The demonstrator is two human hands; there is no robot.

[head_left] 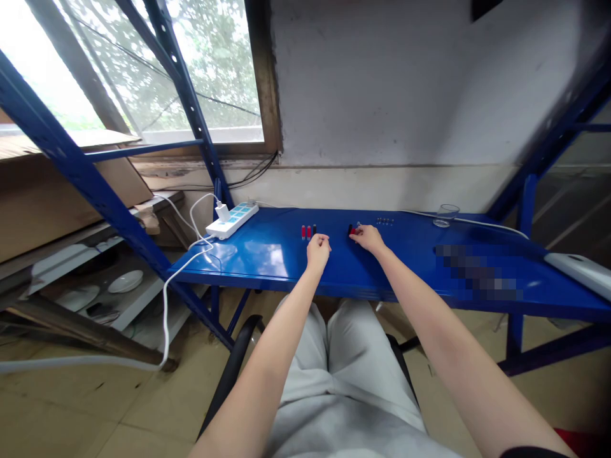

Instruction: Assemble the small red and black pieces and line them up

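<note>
On the blue tabletop, my left hand (318, 251) is closed with its fingers curled together; whatever may be inside is hidden. Just beyond it stand two small red cylinders (306, 233) and a small black one (314, 229), side by side. To the right, my right hand (369, 238) pinches a small red cylinder (353, 233), partly covered by the fingertips. A black piece (350, 229) is right beside those fingertips. Several tiny metallic pieces (385, 221) lie in a group behind and right of this hand.
A white power strip (232, 220) with plugged-in cables sits at the table's left end. A clear glass (446, 216) stands at the back right, near a white cable. A blurred-out object (480, 273) and a white device (580, 270) are on the right. Blue metal uprights (191, 108) frame the table (258, 254).
</note>
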